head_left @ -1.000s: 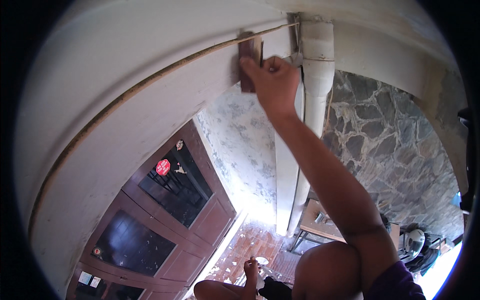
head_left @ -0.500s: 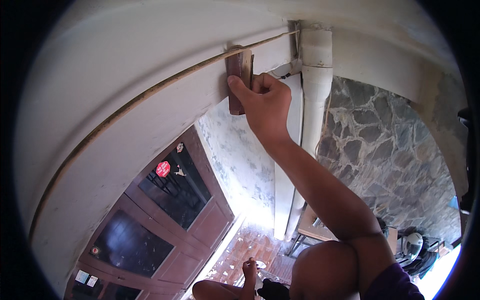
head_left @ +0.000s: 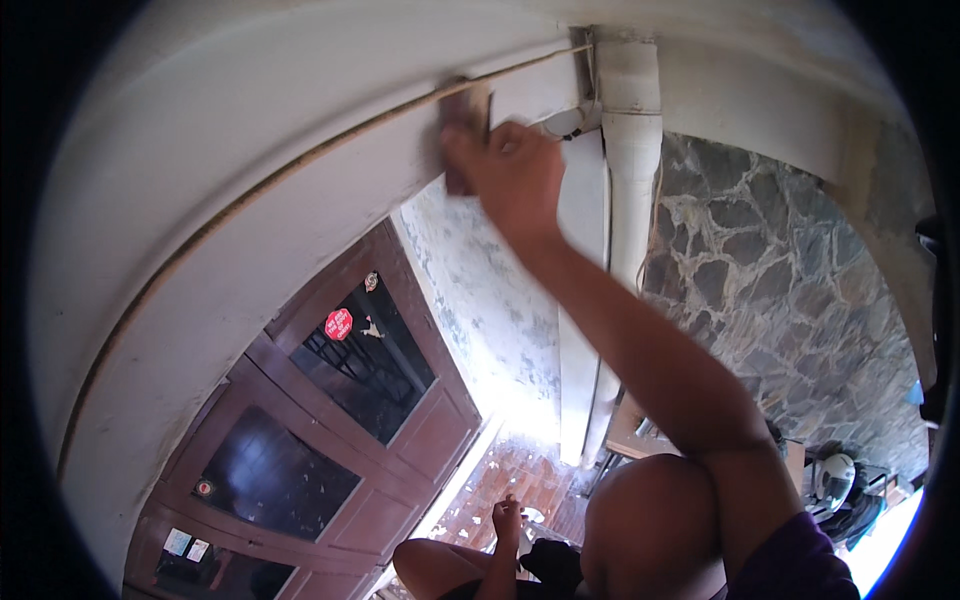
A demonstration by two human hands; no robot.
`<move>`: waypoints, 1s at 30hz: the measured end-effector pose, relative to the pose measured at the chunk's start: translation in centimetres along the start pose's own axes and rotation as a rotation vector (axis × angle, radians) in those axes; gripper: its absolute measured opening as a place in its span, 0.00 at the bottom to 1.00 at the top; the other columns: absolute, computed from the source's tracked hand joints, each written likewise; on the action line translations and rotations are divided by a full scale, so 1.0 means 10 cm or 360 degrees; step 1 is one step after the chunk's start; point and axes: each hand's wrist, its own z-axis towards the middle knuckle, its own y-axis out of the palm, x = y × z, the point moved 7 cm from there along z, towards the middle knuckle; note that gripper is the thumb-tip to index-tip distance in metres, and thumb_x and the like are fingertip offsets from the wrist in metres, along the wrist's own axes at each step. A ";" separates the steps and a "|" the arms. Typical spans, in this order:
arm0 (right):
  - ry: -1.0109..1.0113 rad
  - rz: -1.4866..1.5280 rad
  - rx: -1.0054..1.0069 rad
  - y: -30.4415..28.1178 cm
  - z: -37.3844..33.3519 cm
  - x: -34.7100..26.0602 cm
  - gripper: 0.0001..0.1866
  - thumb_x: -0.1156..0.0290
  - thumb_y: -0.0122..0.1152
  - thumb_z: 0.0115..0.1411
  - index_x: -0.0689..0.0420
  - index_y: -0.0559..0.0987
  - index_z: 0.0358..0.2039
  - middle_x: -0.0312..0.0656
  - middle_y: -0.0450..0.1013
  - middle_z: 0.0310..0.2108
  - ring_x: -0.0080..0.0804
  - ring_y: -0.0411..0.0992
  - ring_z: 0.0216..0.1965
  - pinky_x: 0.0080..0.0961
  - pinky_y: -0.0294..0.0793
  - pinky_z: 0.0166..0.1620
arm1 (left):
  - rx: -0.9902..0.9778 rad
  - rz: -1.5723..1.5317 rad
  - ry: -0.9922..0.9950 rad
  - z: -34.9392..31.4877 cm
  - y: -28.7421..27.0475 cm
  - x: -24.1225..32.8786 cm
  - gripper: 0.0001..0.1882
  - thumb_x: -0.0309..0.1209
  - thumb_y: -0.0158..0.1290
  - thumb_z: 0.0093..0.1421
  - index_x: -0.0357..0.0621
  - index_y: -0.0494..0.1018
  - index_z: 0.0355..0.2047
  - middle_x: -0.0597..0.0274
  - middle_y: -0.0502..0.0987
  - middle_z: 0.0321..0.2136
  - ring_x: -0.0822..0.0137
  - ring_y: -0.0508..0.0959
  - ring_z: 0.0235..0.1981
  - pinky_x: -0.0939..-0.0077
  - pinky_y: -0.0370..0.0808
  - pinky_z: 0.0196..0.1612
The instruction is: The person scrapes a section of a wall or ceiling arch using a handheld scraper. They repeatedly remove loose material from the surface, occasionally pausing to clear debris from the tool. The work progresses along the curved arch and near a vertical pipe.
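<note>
My right hand point(head_left: 520, 180) reaches up with fingers closed around a reddish-brown block point(head_left: 460, 180), perhaps a sanding block with a tan sheet along one side. The block stands upright against the white beam point(head_left: 330, 200), its top touching the thin brown strip point(head_left: 300, 165) that runs along it. Motion smears the block and fingertips. Far below, near my bent knees point(head_left: 645, 525), my left hand point(head_left: 508, 518) is curled closed; whatever it may hold is too small to make out.
Brown doors with dark glass panes point(head_left: 290, 470) stand below left. A white pipe point(head_left: 630, 180) runs down beside a stone-clad wall point(head_left: 740, 250). Lower right are a wooden table point(head_left: 630, 430) and a white helmet point(head_left: 832, 478). Pale scraps dot the reddish floor point(head_left: 490, 480).
My right hand and the block have moved slightly up and left along the beam. The view has shifted a little. My left hand remains low near my knees.
</note>
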 end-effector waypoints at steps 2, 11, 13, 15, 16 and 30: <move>-0.0036 -0.0163 -0.0111 0.06 0.00 -0.07 0.25 0.63 0.73 0.50 0.53 0.64 0.11 0.35 0.68 0.13 0.18 0.66 0.15 0.22 0.67 0.19 | -0.0020 -0.0013 0.0009 -0.02 0.00 0.03 0.17 0.35 0.57 0.61 0.34 0.67 0.40 0.54 0.76 0.27 0.68 0.78 0.21 0.75 0.77 0.21; 0.0067 0.0109 -0.0014 0.04 -0.06 -0.13 0.21 0.62 0.72 0.46 0.60 0.70 0.11 0.45 0.73 0.15 0.32 0.72 0.17 0.32 0.73 0.26 | -0.0093 -0.0008 0.0274 -0.08 0.03 0.16 0.12 0.26 0.63 0.55 0.36 0.69 0.30 0.56 0.76 0.27 0.72 0.77 0.23 0.76 0.79 0.24; 0.0254 0.0563 0.0057 0.04 -0.09 -0.05 0.21 0.62 0.72 0.46 0.60 0.70 0.11 0.46 0.73 0.14 0.35 0.73 0.19 0.35 0.74 0.29 | -0.0107 0.0032 0.0242 -0.09 0.05 0.13 0.12 0.25 0.63 0.54 0.35 0.69 0.30 0.56 0.77 0.27 0.72 0.77 0.23 0.76 0.79 0.23; 0.0362 0.0379 -0.0054 0.09 -0.13 -0.01 0.20 0.63 0.70 0.46 0.60 0.70 0.11 0.44 0.73 0.14 0.33 0.73 0.18 0.33 0.74 0.28 | -0.0110 0.0054 0.0272 -0.09 0.07 0.15 0.13 0.25 0.64 0.53 0.35 0.69 0.29 0.57 0.76 0.25 0.72 0.76 0.22 0.77 0.79 0.23; 0.0301 0.0124 -0.0119 0.10 -0.13 -0.05 0.20 0.64 0.70 0.46 0.60 0.70 0.10 0.44 0.73 0.14 0.32 0.73 0.17 0.31 0.74 0.26 | -0.0087 0.0079 0.0241 -0.09 0.06 0.14 0.13 0.26 0.64 0.53 0.35 0.69 0.29 0.57 0.76 0.25 0.72 0.76 0.21 0.77 0.79 0.23; 0.0209 0.0723 -0.0013 0.10 -0.11 -0.20 0.27 0.59 0.74 0.50 0.57 0.64 0.11 0.37 0.69 0.14 0.18 0.63 0.16 0.24 0.65 0.21 | -0.0032 0.0215 0.0242 -0.18 0.06 0.28 0.12 0.26 0.63 0.54 0.36 0.69 0.29 0.56 0.76 0.26 0.71 0.77 0.23 0.76 0.80 0.25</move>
